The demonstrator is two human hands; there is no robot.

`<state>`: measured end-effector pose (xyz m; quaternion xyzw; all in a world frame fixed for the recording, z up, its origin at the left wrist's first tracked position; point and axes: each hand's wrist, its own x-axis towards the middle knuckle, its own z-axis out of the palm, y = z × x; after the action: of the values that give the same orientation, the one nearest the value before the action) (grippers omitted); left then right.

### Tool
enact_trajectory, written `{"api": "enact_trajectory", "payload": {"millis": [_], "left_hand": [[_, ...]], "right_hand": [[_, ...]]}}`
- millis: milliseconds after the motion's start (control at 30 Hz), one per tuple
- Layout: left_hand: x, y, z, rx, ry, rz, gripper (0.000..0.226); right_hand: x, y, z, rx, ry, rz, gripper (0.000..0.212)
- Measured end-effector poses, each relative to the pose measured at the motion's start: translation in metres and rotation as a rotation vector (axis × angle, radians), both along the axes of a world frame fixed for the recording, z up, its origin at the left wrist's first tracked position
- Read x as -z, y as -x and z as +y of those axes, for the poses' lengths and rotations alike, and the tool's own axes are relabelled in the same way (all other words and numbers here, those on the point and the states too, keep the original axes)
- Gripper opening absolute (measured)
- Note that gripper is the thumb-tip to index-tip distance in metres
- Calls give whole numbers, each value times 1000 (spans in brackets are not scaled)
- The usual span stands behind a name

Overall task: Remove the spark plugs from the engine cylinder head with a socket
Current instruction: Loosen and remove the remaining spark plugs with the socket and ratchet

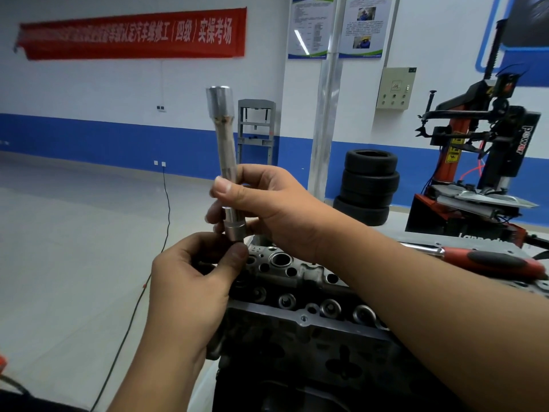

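I hold a long silver socket extension (226, 150) upright above the engine cylinder head (300, 295). Its wide socket end (220, 102) points up. My right hand (267, 203) grips the shaft near the middle, thumb across the front. My left hand (196, 281) pinches the lower silver end (234, 230) of the tool with thumb and fingers; what sits inside that end is hidden. The cylinder head shows round wells and valve holes along its top.
A ratchet with a red and black handle (490, 260) lies on the bench behind my right forearm. A stack of tyres (368, 185) and a red tyre changer (475, 162) stand at the back right. A black cable (166, 209) runs across the floor.
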<state>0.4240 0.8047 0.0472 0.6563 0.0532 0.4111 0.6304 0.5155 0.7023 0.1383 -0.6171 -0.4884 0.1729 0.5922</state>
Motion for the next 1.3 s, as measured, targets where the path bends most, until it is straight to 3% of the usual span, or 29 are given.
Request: {"api": "enact_trajectory", "payload": {"millis": [67,167,267,433,567,767,900,1000,1067,1200,1300], "left_hand": [[1,1,0,-17,-6,-2,27],[-1,1,-1,41,-44,-22,9],[2,0,3,41,-74,14,36],[5,-4,3,-48,-9,-11,26],[4,-3,3,12,-9,-29,17],[1,1,3,36,-42,31,41],[1,0,0,-18,-14,-5,20],[0,2,0,-1,-10,-26,24],[-1,2,0,44,-19,-26,13],[1,2,2,66,-61,45,31],[-1,3,0,-13,-28,31,28]], "right_hand": [[0,1,-1,11,-40,11,13],[0,1,-2,0,-62,14,15],[-2,2,-2,-24,-39,33,17],[-1,2,-1,-24,-26,58,15],[-1,1,-2,-18,-44,42,15],[-3,4,-1,-20,-33,72,21],[-3,4,-1,-7,-59,75,17],[-3,3,-1,-4,-84,77,19],[-3,3,-1,-8,-82,69,21],[-4,3,-1,-33,-57,64,20],[-4,4,-1,-44,-39,72,20]]}}
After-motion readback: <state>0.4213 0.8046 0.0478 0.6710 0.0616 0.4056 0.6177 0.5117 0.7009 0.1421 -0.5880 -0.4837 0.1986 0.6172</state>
